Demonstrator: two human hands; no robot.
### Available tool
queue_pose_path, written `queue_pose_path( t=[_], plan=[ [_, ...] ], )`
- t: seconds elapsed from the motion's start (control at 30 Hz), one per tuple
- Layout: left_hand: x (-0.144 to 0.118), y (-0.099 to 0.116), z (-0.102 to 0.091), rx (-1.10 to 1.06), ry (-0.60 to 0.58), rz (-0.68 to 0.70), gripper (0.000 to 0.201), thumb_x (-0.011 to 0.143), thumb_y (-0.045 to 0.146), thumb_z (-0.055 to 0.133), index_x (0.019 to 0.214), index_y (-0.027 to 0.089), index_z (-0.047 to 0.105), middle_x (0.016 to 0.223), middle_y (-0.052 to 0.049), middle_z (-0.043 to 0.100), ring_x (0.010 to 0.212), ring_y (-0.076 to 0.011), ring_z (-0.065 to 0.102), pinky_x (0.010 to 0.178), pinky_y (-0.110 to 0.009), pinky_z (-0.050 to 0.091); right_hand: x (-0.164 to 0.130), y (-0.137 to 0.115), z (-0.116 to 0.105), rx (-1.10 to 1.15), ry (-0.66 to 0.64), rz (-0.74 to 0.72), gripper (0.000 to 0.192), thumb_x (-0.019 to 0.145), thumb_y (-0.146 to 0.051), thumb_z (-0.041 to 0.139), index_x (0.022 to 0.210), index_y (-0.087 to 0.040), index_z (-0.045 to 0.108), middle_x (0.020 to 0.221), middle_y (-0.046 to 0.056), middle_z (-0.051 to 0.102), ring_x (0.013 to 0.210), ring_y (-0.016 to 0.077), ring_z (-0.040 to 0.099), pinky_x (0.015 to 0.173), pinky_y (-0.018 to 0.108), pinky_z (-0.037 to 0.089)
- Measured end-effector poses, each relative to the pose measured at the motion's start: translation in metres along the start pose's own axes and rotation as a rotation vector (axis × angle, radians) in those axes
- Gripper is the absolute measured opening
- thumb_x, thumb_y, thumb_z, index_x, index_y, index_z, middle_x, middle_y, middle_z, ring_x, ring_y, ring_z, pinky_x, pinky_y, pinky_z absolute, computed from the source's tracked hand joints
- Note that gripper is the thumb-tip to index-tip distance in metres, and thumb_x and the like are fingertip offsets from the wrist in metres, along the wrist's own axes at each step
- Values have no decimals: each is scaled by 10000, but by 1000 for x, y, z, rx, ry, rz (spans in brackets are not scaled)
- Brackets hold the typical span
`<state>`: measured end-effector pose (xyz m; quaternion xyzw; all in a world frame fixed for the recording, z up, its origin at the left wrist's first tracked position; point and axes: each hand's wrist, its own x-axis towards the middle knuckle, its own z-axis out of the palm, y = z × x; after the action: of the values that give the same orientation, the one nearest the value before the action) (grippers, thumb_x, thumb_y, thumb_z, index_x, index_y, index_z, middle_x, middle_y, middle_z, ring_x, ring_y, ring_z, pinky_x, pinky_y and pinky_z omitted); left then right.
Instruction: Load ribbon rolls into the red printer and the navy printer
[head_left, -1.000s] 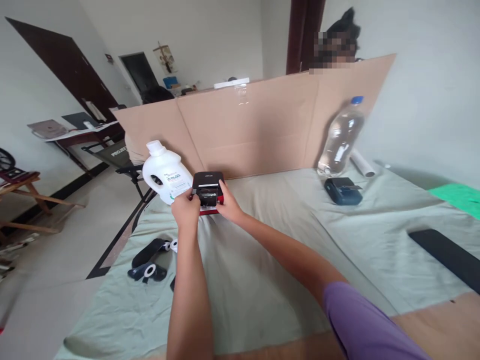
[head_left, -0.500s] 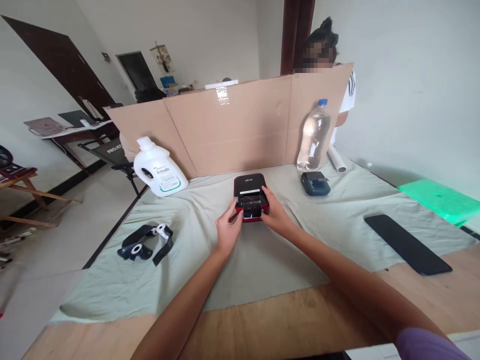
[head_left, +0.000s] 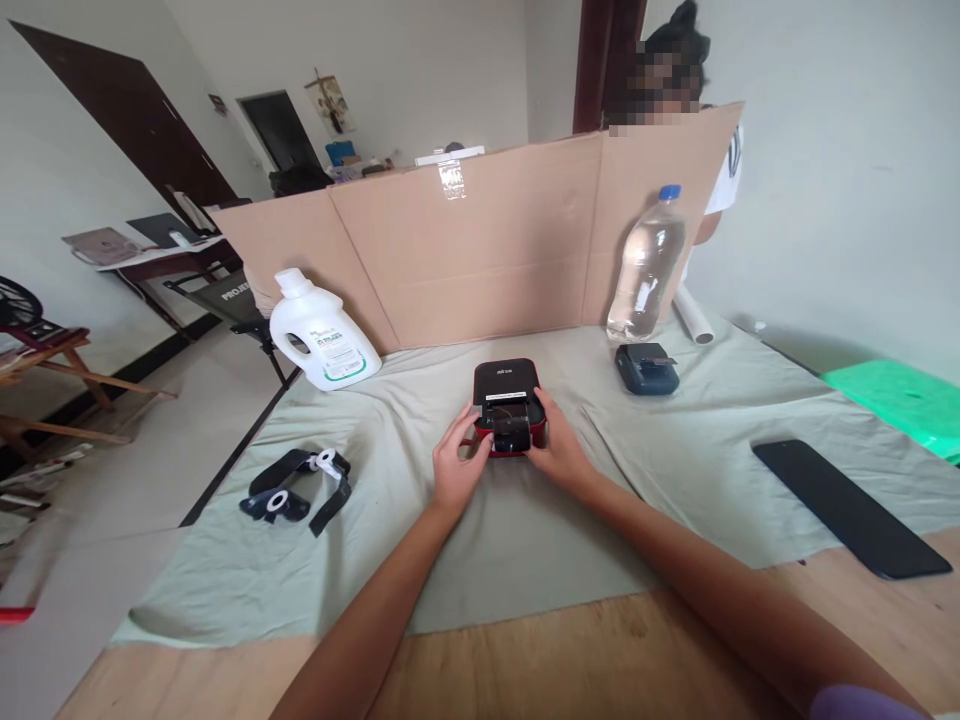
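Note:
In the middle of the cloth sits a small black-and-red portable printer (head_left: 506, 382), with a glossy dark curved piece (head_left: 512, 433) at its near end. My left hand (head_left: 459, 462) grips its left side, thumb near the front corner. On the opposite side, my right hand (head_left: 559, 445) holds it with the fingers along the edge and the thumb at the front. Parts of the printer's sides are hidden by my fingers. Off to the left lie rolls of black tape-like strip (head_left: 279, 503) with white cores, partly unwound.
A white detergent jug (head_left: 330, 340) and a clear water bottle (head_left: 646, 270) stand before a cardboard screen (head_left: 472, 250). A dark boxy device (head_left: 646, 370) sits near the bottle. To the right lies a black phone (head_left: 851, 510). Behind the screen is another person (head_left: 724, 190).
The view has shifted slightly, so the things on the right appear farther right. Both hands stay on the printer, which sits a little lower in the picture.

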<state>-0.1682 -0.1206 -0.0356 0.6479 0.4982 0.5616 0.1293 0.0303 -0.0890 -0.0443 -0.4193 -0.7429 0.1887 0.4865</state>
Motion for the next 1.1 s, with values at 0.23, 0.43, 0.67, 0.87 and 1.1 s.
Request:
queue_pose_path(
  t=[0.23, 0.43, 0.67, 0.87, 1.1],
  plan=[
    [10, 0, -7, 241, -59, 294, 235, 925, 238, 642, 1157, 210, 671, 1226, -84, 706, 1128, -214, 659, 1002, -417, 547, 3, -1, -8, -46, 7, -58, 736, 766, -279, 713, 1429, -230, 396, 1602, 175, 356, 1476, 324, 372, 1173, 545, 363],
    [9, -2, -7, 306, -42, 346, 257, 912, 232, 648, 1169, 218, 657, 1229, -88, 689, 1134, -217, 656, 1003, -392, 549, 4, -1, -12, -126, 20, -108, 708, 753, -246, 710, 1399, -220, 420, 1562, 180, 410, 1429, 326, 424, 1137, 536, 393],
    [11, 4, -9, 289, -99, 252, 263, 907, 238, 638, 1170, 221, 648, 1202, -75, 693, 1087, -200, 690, 922, -334, 590, 6, 1, -14, -183, 2, -130, 728, 738, -245, 719, 1403, -219, 424, 1559, 159, 428, 1379, 334, 468, 1115, 527, 414],
    [6, -3, -5, 267, -82, 276, 281, 925, 239, 619, 1205, 212, 632, 1240, -94, 678, 1105, -207, 686, 936, -349, 590, 6, 1, -15, -172, -19, -130, 776, 770, -293, 721, 1468, -230, 388, 1583, 161, 392, 1409, 341, 445, 1125, 546, 401],
    [0, -10, -2, 287, -53, 320, 323, 938, 236, 594, 1258, 201, 612, 1326, -115, 645, 1182, -216, 657, 944, -354, 591, 1, 11, -8, -72, -51, -104, 1023, 790, -290, 717, 1623, -265, 123, 1644, 146, 298, 1460, 326, 381, 1166, 541, 361]
  ],
)
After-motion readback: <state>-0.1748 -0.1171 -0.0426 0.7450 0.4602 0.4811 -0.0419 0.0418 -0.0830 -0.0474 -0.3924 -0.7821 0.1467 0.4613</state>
